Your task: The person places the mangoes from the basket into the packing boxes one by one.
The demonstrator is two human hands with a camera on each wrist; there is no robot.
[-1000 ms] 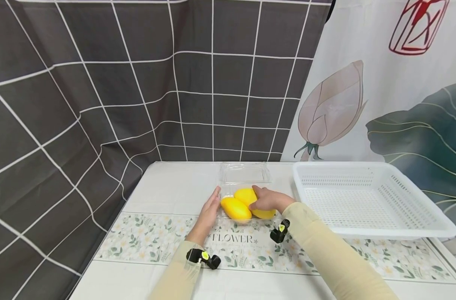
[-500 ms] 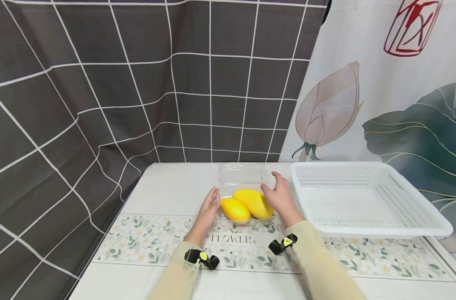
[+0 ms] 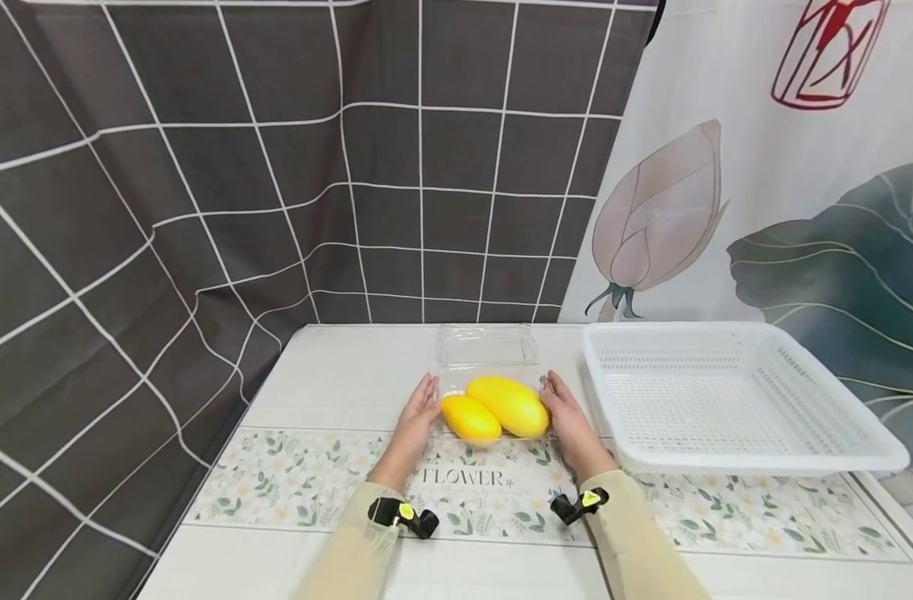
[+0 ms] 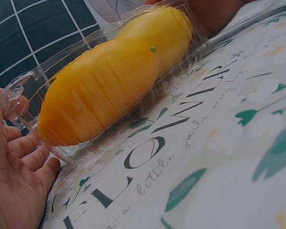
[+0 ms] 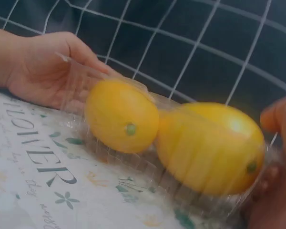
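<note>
Two yellow mangoes, the left one (image 3: 471, 418) smaller in view than the right one (image 3: 511, 406), lie side by side in a clear plastic container (image 4: 100, 137) whose lid (image 3: 488, 345) is folded back behind it. My left hand (image 3: 414, 425) grips the container's left side, the thumb at the rim and the fingers lower against the wall in the left wrist view. At the opposite side, my right hand (image 3: 574, 427) holds the wall beside the larger-looking mango (image 5: 212, 148); in the right wrist view this hand is partly cut off by the frame edge.
A white perforated basket (image 3: 756, 463) stands to the right of my right hand. Under everything lies a white tablecloth (image 3: 336, 375) with a flowered band. A dark grid-patterned curtain (image 3: 381, 217) hangs behind and to the left.
My right hand has let go of the right mango, lifted away, and come down to the container's right side. The right mango lies turned slightly differently. My left hand has stayed in place.
</note>
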